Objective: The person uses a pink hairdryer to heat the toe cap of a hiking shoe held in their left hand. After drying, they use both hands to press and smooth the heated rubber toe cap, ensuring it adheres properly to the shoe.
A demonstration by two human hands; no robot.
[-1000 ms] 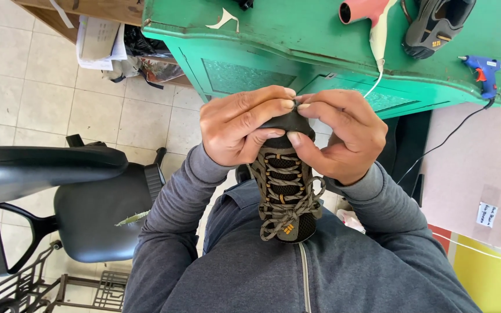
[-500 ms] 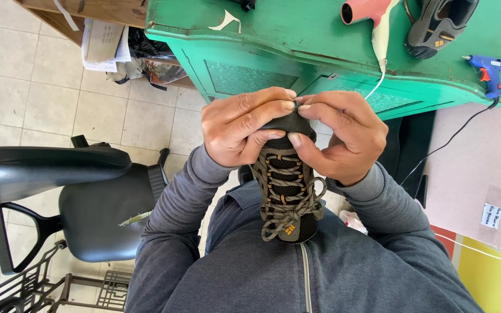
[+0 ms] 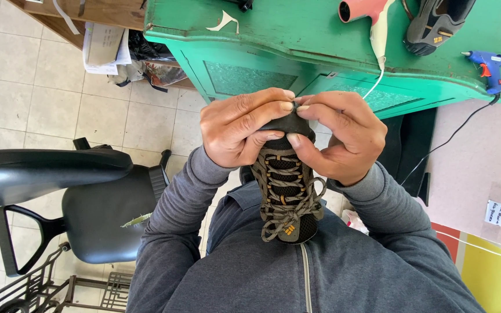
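**Head view: one hiking shoe held in two hands before a green cabinet**

Head camera, looking straight down. Item held: one brown-grey hiking shoe (image 3: 287,191), laces tied in a bow, heel against the person's chest at centre frame, toe pointing up-frame. Left hand (image 3: 243,130) and right hand (image 3: 340,139) are both closed narrowly around the black toe cap, fingertips meeting over its front edge; thumbs press the upper from below.

Edges and open room: the near edge of the green cabinet (image 3: 297,75) lies just above the hands, a small gap between knuckles and its front. Open tiled floor (image 3: 36,87) fills the left of the frame. A black office chair (image 3: 59,197) stands at lower left, close beside the left elbow.

Surface and room: green painted cabinet top with scuffed paint, two textured panel doors below; pale square tiles; pink wall panel (image 3: 471,174) at right.

Count:
- hiking shoes: two, one held, a second shoe (image 3: 436,23) on the cabinet top, upper right
- pink hair dryer (image 3: 363,11): one, top centre-right
- blue glue gun (image 3: 488,66): one, right edge of the top, black cord trailing down
- chairs: one
- paper bundle (image 3: 102,46): one, upper left
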